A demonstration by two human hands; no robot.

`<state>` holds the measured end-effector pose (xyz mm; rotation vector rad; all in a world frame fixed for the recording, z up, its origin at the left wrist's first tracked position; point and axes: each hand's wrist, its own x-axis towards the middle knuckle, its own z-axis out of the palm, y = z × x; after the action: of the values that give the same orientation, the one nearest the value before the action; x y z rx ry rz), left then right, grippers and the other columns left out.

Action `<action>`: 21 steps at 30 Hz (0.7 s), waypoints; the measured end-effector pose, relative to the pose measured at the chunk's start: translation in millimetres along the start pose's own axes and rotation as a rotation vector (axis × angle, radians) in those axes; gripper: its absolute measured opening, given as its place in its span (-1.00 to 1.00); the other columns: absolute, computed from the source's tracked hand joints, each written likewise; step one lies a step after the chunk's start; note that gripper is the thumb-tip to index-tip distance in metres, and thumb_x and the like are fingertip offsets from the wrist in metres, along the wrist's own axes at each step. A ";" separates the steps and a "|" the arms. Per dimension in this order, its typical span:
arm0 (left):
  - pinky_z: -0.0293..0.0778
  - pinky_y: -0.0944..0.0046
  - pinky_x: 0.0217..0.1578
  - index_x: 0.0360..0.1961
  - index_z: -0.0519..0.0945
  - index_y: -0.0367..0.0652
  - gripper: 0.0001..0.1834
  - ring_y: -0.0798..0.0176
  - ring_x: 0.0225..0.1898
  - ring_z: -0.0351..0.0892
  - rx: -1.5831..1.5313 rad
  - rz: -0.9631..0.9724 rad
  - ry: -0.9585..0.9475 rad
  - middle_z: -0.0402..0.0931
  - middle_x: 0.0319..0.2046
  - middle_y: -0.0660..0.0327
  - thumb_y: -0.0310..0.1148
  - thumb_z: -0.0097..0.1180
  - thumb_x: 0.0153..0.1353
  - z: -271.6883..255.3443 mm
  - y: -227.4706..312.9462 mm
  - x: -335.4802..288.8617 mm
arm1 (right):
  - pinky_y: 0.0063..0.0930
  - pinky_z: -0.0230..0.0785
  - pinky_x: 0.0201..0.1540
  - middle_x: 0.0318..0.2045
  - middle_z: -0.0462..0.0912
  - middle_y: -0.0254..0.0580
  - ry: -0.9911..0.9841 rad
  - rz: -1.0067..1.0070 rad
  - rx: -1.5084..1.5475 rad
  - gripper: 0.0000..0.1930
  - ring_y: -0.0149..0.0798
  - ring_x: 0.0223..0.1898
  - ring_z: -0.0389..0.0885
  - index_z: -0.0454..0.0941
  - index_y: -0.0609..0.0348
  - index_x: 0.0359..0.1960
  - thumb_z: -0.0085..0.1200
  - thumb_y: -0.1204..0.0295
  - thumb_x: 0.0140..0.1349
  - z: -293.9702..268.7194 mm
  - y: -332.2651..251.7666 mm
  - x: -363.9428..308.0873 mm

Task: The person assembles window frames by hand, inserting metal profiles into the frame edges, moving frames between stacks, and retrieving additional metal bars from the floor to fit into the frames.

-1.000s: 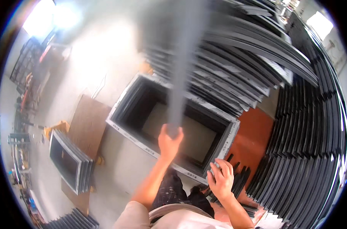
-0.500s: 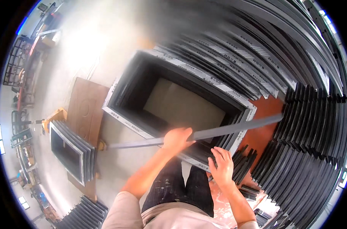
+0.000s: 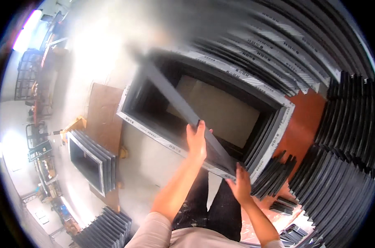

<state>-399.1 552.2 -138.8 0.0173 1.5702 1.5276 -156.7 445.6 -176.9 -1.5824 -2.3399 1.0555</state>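
A long, straight grey profile bar (image 3: 171, 93) slants across the opening of a stack of rectangular black frames (image 3: 154, 136). My left hand (image 3: 197, 142) is closed around the bar's lower half. At the bar's near end is my right hand (image 3: 241, 186), its fingers and thumb on that end; they are slightly blurred. The far end of the bar reaches past the stack's upper left corner and fades into haze. White printed tape runs along the top frame's edges.
Long dark profiles (image 3: 274, 43) lie in rows at the far right. Bundles of shorter black profiles (image 3: 332, 186) fill the right side, with loose short pieces (image 3: 274, 175) on a reddish board (image 3: 303, 120). Small frames (image 3: 92, 161) lean by a brown panel (image 3: 103, 107) at left.
The bar has swung from nearly level to a steep slant, its left end now pointing away from me. My right hand, previously apart from the bar, has come to its near end.
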 end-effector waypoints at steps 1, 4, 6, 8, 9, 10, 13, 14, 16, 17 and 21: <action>0.52 0.17 -0.06 -0.11 0.37 -0.19 -0.78 0.28 -0.15 0.44 -0.072 -0.066 0.116 0.39 -0.19 0.22 -0.30 0.06 0.37 -11.0 -1.1 2.9 | -0.06 0.29 0.08 0.02 0.49 0.12 0.024 -0.013 -0.034 -0.27 0.16 -0.02 0.44 0.25 0.19 0.30 0.26 0.26 0.09 0.9 1.2 4.5; 0.48 0.07 -0.05 -0.07 0.35 -0.23 -0.67 0.21 -0.14 0.44 0.360 -0.123 0.243 0.36 -0.12 0.18 -0.25 0.13 0.33 -76.3 -37.1 30.9 | -0.10 0.37 -0.02 -0.04 0.52 0.05 -0.071 -0.101 -0.054 -0.37 0.10 -0.07 0.48 0.31 0.14 0.26 0.21 0.29 0.13 3.8 20.9 14.6; 0.36 -0.01 0.09 0.08 0.36 -0.25 -0.46 0.06 -0.02 0.43 1.005 -0.102 0.266 0.37 0.04 0.07 -0.13 0.22 0.23 -108.9 -43.6 36.9 | -0.10 0.43 -0.09 -0.14 0.58 0.01 -0.169 -0.163 -0.025 -0.48 0.08 -0.14 0.55 0.40 0.16 0.16 0.17 0.27 0.16 4.9 23.9 28.6; 0.27 -0.03 0.16 0.11 0.38 -0.24 -0.42 0.04 0.08 0.39 1.311 0.353 0.313 0.39 0.06 0.04 -0.09 0.22 0.21 -113.2 -44.0 27.8 | -0.08 0.48 -0.19 -0.27 0.63 -0.02 -0.201 -0.128 -0.029 -0.55 0.08 -0.23 0.60 0.45 0.11 0.05 0.15 0.21 0.16 17.3 36.8 36.8; 0.18 -0.05 0.24 0.15 0.39 -0.23 -0.37 0.02 0.18 0.34 1.561 0.854 0.345 0.42 0.08 0.02 -0.04 0.22 0.19 -115.0 -41.1 25.6 | -0.08 0.49 -0.22 -0.30 0.64 -0.04 -0.227 -0.114 -0.052 -0.57 0.08 -0.26 0.61 0.46 0.09 0.03 0.15 0.18 0.16 21.6 40.3 43.3; 0.01 -0.04 0.34 0.06 0.52 -0.19 -0.45 0.05 0.33 0.20 1.593 0.810 0.161 0.44 0.12 0.06 -0.02 0.18 0.18 -117.0 -34.8 27.5 | -0.08 0.49 -0.26 -0.37 0.62 -0.06 -0.196 -0.159 -0.051 -0.62 0.08 -0.29 0.61 0.47 0.05 -0.06 0.16 0.16 0.15 28.4 43.2 50.2; -0.05 -0.06 0.38 -0.09 0.63 -0.13 -0.62 0.12 0.34 0.21 1.758 0.793 -0.406 0.46 0.11 0.13 -0.08 0.12 0.24 -141.3 -37.5 61.4 | -0.07 0.47 -0.30 -0.43 0.59 -0.08 -0.224 -0.223 0.025 -0.70 0.08 -0.33 0.59 0.45 0.03 -0.18 0.15 0.15 0.17 43.5 41.1 69.3; -0.14 -0.10 0.40 -0.25 0.70 -0.09 -0.64 0.12 0.24 0.35 1.774 0.761 -0.491 0.57 -0.05 0.19 -0.05 0.02 0.30 -151.2 -41.9 71.2 | -0.06 0.48 -0.29 -0.42 0.60 -0.07 -0.240 -0.247 0.025 -0.70 0.10 -0.32 0.59 0.45 0.02 -0.18 0.14 0.14 0.19 50.0 38.7 72.9; -0.15 -0.12 0.40 -0.30 0.71 -0.09 -0.59 0.13 0.16 0.41 1.900 0.531 -0.552 0.60 -0.16 0.19 -0.01 -0.02 0.31 -144.1 -42.3 83.2 | -0.05 0.47 -0.29 -0.42 0.60 -0.05 -0.261 -0.218 0.040 -0.70 0.10 -0.31 0.60 0.45 0.03 -0.18 0.14 0.14 0.19 63.8 42.6 76.1; -0.15 -0.13 0.39 -0.34 0.71 -0.09 -0.54 0.13 0.08 0.47 2.011 0.302 -0.600 0.62 -0.27 0.20 0.04 -0.07 0.33 -142.1 -42.7 90.0 | -0.04 0.47 -0.29 -0.42 0.61 -0.04 -0.273 -0.200 0.053 -0.69 0.11 -0.30 0.60 0.45 0.03 -0.18 0.14 0.14 0.19 70.9 43.7 76.6; -0.10 -0.12 0.36 -0.39 0.71 -0.10 -0.47 0.11 -0.05 0.51 2.030 0.333 -0.677 0.60 -0.40 0.19 0.07 -0.14 0.35 -158.3 -57.7 113.5 | -0.04 0.47 -0.27 -0.39 0.62 -0.02 -0.281 -0.165 0.073 -0.68 0.13 -0.30 0.61 0.48 0.05 -0.14 0.13 0.13 0.21 88.1 49.8 78.3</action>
<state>-526.5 480.3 -279.6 1.6989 1.8167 -0.4688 -194.1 481.0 -294.0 -1.2610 -2.5193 1.3832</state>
